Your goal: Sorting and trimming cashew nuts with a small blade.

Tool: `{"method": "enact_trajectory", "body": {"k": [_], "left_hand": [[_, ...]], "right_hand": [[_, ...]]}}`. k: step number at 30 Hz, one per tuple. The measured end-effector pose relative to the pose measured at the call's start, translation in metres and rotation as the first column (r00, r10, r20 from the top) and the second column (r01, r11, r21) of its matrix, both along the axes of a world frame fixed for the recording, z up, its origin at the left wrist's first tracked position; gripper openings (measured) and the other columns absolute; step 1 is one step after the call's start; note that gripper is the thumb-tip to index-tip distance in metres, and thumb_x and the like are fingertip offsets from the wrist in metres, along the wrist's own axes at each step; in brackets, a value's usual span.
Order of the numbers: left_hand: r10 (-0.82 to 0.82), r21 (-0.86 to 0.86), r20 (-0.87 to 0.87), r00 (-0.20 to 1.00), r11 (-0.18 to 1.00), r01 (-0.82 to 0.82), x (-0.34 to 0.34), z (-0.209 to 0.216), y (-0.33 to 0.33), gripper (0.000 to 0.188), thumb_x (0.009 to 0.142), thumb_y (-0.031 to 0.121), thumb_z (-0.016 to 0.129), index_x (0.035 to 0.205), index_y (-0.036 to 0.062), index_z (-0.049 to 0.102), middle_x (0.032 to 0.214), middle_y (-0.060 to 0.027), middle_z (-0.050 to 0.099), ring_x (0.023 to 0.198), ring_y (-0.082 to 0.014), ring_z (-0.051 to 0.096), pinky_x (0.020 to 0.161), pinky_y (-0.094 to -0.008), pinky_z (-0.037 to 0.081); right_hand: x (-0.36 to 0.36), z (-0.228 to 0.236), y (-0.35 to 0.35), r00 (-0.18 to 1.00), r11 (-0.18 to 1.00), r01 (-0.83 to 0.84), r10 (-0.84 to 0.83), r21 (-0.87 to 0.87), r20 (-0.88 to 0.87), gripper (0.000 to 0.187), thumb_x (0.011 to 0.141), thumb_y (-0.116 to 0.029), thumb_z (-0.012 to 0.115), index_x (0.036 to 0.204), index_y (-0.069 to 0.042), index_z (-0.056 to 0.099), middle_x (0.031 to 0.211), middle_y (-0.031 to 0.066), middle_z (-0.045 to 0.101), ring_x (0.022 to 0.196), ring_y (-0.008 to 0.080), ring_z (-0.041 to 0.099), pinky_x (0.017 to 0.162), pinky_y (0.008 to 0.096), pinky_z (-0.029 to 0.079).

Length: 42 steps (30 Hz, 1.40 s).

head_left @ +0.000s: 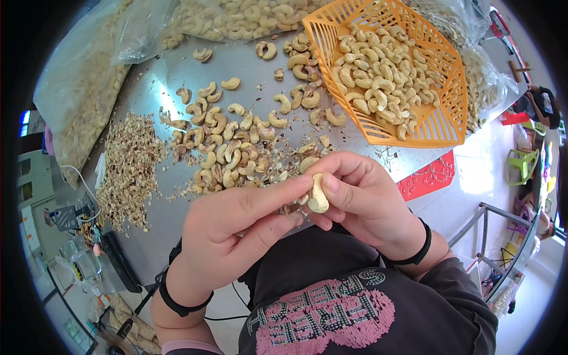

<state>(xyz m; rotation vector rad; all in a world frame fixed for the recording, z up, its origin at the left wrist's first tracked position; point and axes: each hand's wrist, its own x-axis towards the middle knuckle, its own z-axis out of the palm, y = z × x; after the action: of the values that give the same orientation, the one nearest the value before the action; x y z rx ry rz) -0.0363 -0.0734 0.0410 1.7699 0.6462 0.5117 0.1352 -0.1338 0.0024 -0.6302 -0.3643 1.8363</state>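
A pale cashew kernel [318,197] is pinched between both hands just above the near edge of the metal table [248,65]. My right hand [361,198] grips it with thumb and fingers curled. My left hand [236,228] presses its index finger and thumb against the nut's left side. Behind the hands lies a heap of unpeeled cashews [228,151]. A pile of brown skin flakes [127,171] sits to the left. The orange plastic basket [445,127] at the upper right holds many peeled cashews.
Clear plastic bags of cashews [83,100] lie along the table's left and far sides, and another bag [485,83] lies past the basket. A metal frame [503,216] and a green plastic chair [523,165] stand on the floor to the right.
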Motion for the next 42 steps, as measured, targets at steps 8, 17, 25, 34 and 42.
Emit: {"method": "enact_trajectory", "body": {"k": [8,17,25,34,42], "left_hand": [[-0.037,0.145,0.04,0.999,0.989,0.031,0.0,-0.006,0.001,0.034,0.072,0.0,0.057,0.106,0.0052,0.055,0.074,-0.0079,0.06,0.06,-0.0163,0.058,0.053,-0.0224,0.044],[0.022,0.073,0.005,1.0,0.997,-0.022,0.001,-0.005,0.0,0.035,0.073,0.002,0.058,0.107,0.0049,0.054,0.075,-0.0087,0.06,0.062,-0.016,0.058,0.054,-0.0215,0.044],[0.029,0.09,-0.092,0.995,0.996,-0.02,0.006,-0.002,0.0,0.038,0.07,0.007,0.063,0.106,0.0043,0.054,0.077,-0.0057,0.059,0.062,-0.0096,0.054,0.053,-0.0193,0.041],[0.056,0.197,-0.108,0.993,0.98,-0.033,0.005,-0.007,-0.002,0.034,0.073,0.006,0.058,0.106,0.0021,0.053,0.08,-0.0055,0.058,0.066,-0.0084,0.053,0.053,-0.0197,0.042],[-0.011,-0.139,-0.056,0.998,0.99,0.003,-0.005,-0.007,-0.005,0.043,0.084,0.014,0.046,0.12,-0.0021,0.03,0.076,-0.0071,0.054,0.07,-0.0104,0.051,0.063,-0.0209,0.038]], "right_hand": [[0.001,0.002,-0.001,0.995,1.0,-0.021,0.019,0.02,0.096,0.017,0.082,-0.015,0.053,0.091,-0.001,0.056,0.075,0.0035,0.058,0.059,0.0061,0.05,0.052,0.0169,0.042],[0.001,0.001,-0.002,0.992,1.0,-0.027,0.028,-0.006,0.127,0.017,0.081,-0.016,0.055,0.09,-0.001,0.055,0.075,0.0028,0.057,0.06,0.0051,0.051,0.054,0.0164,0.043],[-0.003,0.005,-0.001,0.985,0.997,-0.043,0.053,-0.059,0.165,0.021,0.081,-0.019,0.056,0.091,-0.001,0.055,0.078,0.0027,0.057,0.063,0.0053,0.051,0.056,0.0176,0.045],[-0.003,0.005,0.0,0.978,0.997,-0.073,0.074,-0.014,0.193,0.026,0.081,-0.018,0.055,0.099,0.0,0.051,0.082,0.0037,0.056,0.071,0.007,0.053,0.061,0.0196,0.046],[0.001,0.0,-0.001,0.981,0.994,-0.107,0.109,-0.022,0.158,0.022,0.083,-0.015,0.052,0.099,0.0,0.051,0.081,0.0033,0.056,0.069,0.0064,0.051,0.061,0.0193,0.045]]}}
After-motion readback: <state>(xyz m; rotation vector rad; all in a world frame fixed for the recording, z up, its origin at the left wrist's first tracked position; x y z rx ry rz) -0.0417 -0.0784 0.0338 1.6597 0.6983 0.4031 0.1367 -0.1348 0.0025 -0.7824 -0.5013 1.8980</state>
